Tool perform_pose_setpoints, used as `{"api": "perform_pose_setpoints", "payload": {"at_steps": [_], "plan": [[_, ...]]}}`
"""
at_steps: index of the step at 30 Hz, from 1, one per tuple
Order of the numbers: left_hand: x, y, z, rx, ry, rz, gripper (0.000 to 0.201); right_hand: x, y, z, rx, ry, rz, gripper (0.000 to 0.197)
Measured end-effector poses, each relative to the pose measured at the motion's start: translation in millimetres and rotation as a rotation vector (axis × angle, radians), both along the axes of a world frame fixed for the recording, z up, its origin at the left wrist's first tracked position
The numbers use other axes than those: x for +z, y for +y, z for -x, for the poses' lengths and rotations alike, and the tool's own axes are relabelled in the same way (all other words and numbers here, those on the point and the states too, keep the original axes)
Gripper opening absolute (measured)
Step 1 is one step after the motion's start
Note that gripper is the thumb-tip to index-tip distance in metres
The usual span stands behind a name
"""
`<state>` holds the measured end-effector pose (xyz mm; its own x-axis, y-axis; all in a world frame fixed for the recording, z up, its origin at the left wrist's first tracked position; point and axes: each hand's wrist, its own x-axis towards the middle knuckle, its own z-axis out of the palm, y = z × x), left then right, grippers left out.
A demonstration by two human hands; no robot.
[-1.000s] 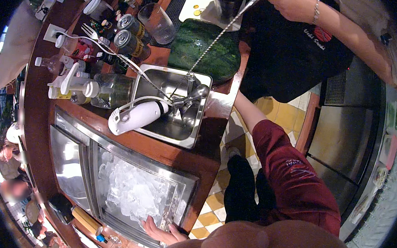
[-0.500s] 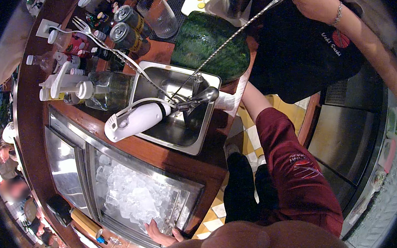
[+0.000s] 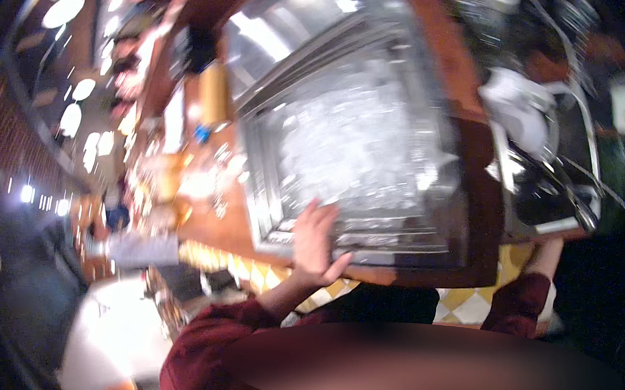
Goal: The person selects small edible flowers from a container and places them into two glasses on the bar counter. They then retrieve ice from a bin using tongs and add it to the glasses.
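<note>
My left hand [image 3: 314, 242] is over the near rim of a metal ice bin [image 3: 395, 259]. Its fingers are spread, with nothing held, and the tips reach toward the heap of clear ice [image 3: 345, 139]; motion blur hides whether they touch it. My right forearm [image 3: 546, 256], in a maroon sleeve, extends to the edge of the metal sink [image 3: 551, 227]. The right hand itself is hidden there. A white hand-held appliance with a cord [image 3: 517, 111] lies across the sink's edge, beside metal bar tools [image 3: 576, 206].
Brown wooden counter [image 3: 482, 207] frames the bin and sink. Left of the bin are a tan cylinder [image 3: 214, 92], a small blue object [image 3: 201, 134] and blurred glassware [image 3: 223, 174]. A dark green watermelon [image 3: 619, 162] sits beyond the sink. Yellow-and-white floor tiles [image 3: 464, 305] show below.
The view has swung left, so the ice bin is now central and the sink far right. My left hand stays at the bin's near side, now more fully in sight.
</note>
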<state>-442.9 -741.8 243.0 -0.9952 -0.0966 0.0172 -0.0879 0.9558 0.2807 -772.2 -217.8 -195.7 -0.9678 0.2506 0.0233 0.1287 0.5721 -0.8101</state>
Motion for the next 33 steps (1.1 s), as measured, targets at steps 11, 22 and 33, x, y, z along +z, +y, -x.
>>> {"api": "perform_pose_setpoints", "payload": {"at_steps": [11, 22, 33], "plan": [[22, 15, -43, 0.131, 0.086, -0.087, 0.064, -4, -10, -170, -0.319, 0.243, -0.127, 0.015], [88, 115, -73, 0.333, -0.199, -2.332, 0.033, 548, -273, -375, 0.586, 0.345, -0.134, 0.010], [23, 47, -53, 0.938, 0.022, -2.021, 0.019, 568, -249, -269, 0.602, 0.318, -0.093, 0.021]]}}
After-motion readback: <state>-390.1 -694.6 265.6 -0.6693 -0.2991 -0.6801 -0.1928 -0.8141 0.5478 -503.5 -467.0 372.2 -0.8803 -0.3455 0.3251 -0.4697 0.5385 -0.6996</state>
